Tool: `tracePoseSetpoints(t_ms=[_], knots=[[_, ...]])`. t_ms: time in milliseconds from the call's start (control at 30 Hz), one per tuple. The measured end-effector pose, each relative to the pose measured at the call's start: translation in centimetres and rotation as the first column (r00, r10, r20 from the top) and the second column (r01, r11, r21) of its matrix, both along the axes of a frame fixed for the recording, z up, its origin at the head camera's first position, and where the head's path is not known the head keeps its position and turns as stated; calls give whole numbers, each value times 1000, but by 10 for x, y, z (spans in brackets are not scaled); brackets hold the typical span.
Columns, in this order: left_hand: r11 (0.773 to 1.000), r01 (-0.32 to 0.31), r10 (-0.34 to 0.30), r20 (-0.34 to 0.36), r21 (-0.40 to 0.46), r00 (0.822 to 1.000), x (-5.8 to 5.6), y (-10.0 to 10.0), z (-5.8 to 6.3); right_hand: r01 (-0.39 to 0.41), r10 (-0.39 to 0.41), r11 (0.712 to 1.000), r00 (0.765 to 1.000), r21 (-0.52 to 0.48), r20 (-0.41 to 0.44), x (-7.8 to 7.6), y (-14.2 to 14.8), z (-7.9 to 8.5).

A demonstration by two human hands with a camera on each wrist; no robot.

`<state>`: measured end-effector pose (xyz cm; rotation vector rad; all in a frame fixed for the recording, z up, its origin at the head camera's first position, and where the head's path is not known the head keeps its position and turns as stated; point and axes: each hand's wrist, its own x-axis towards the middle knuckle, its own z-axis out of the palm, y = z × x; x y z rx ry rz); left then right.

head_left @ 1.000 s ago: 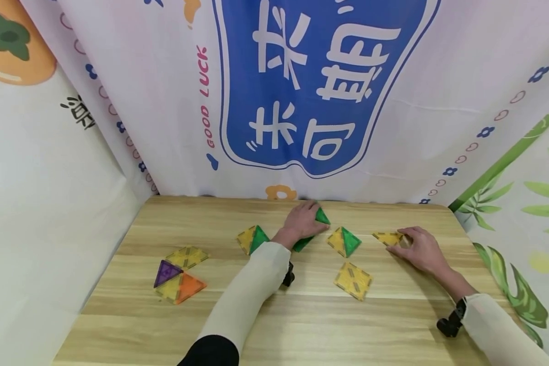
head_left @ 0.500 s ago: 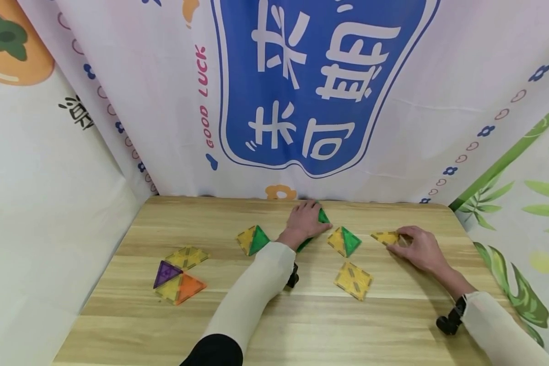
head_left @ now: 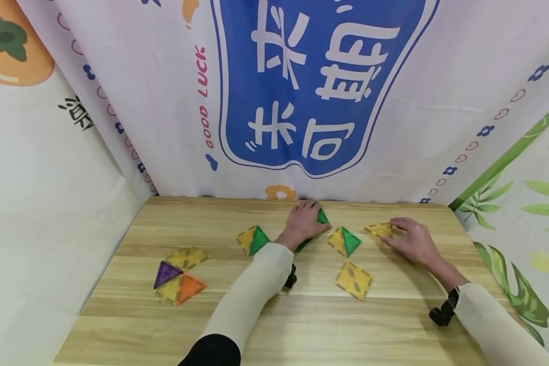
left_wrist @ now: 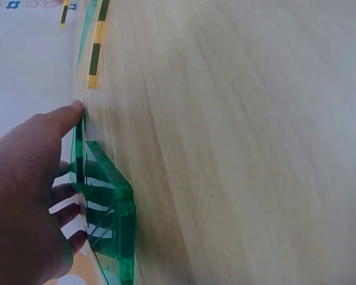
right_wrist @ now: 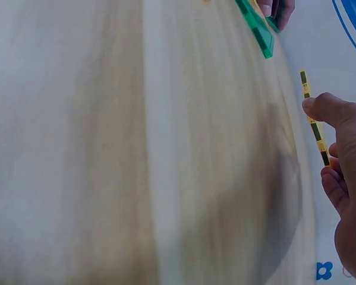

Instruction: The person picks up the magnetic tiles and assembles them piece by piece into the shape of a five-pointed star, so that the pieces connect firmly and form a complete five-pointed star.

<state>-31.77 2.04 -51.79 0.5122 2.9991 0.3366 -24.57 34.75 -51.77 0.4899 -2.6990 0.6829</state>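
In the head view my left hand is at the table's back edge, over green magnetic tiles. Its thumb and fingers hold a triangular green tile by the edges. A second green tile lies beside that one, partly under the hand. At the right, my right hand pinches a yellow triangular magnetic tile between thumb and fingers, raised over the table as the right wrist view shows. Between the hands lies a yellow and green tile pair, with a yellow square of two triangles in front of it.
Left of the left hand lies another yellow and green pair. A cluster with a purple tile, an orange tile and yellow tiles sits farther left on the wooden table. A printed curtain hangs along the back edge.
My right hand has moved slightly left and toward the back with the yellow tile. The left hand shifted a little to the right at first, then stayed over the green tiles.
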Motion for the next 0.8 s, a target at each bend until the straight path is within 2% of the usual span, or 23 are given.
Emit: tracePoseSetpoints(t_ms=[200, 333, 467, 567, 667, 800], knots=[[998, 49, -50, 43, 27, 998, -6, -4, 0, -22, 22, 1000, 1000, -17, 17, -8, -13, 7], [989, 103, -111, 68, 102, 992, -10, -13, 2, -55, 56, 998, 998, -31, 27, -16, -24, 10], [963, 136, -162, 93, 233, 982, -13, -25, 2, -98, 99, 995, 995, -36, 30, -27, -38, 12], [936, 169, -205, 87, 310, 975, -15, -33, 0, -126, 128, 991, 990, -45, 55, -35, -51, 14], [910, 215, -257, 76, 354, 963, -17, -38, 0, -147, 150, 988, 986, -47, 79, -41, -62, 16], [896, 246, -298, 90, 371, 950, -19, -43, 4, -174, 179, 983, 978, -59, 106, -51, -76, 16]])
